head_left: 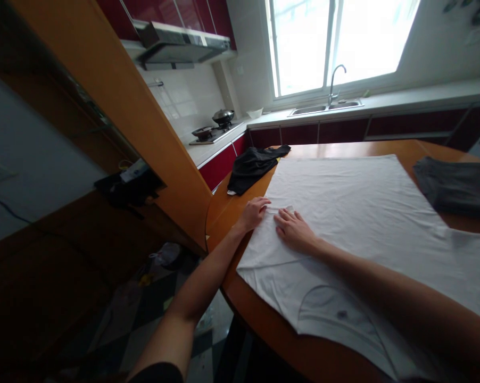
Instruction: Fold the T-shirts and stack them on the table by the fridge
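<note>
A white T-shirt (344, 197) lies spread on the wooden table, its neckline at the near edge and its right part running out of view. At its left edge, my left hand (256, 211) is closed, with fingertips pinching the fabric. Just to the right, my right hand (294, 229) rests palm down on the shirt with its fingers stretched out. Small creases show in the cloth between the two hands.
Dark clothing (254, 165) lies at the table's far left, and folded grey clothing (459, 186) at the right. The wooden table (224, 213) has a rounded edge. Beyond stand a stove (216, 133) with pans and a counter with a sink (325, 108).
</note>
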Demonstrator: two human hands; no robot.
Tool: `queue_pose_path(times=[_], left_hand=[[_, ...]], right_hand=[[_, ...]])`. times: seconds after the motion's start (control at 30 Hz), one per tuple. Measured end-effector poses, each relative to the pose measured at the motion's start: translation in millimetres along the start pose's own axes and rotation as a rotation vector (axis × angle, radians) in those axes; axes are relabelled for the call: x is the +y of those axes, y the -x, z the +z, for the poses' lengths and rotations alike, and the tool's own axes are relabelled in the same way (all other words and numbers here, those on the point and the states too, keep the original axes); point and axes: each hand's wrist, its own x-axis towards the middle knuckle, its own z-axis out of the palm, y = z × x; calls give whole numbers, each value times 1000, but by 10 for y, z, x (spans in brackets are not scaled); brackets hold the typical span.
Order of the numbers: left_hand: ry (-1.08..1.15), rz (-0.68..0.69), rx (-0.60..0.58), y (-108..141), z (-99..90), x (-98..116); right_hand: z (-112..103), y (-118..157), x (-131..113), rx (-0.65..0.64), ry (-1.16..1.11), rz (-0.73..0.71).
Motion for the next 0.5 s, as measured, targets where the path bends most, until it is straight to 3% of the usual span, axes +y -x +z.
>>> queue_pose_path(times=[0.13, 0.2, 0.37, 0.5], left_hand=[[-81, 19, -266, 86, 70, 33], [-123, 2, -334, 110, 73, 29], [-150, 3, -373, 106, 45, 35], [-147, -1, -356, 104, 52, 53]], right_hand=[[-20, 7, -19, -13, -12, 12], [-39, -2, -27, -24, -27, 30], [-51, -69, 30, 32, -31, 80], [11, -112, 145, -29, 4, 144]])
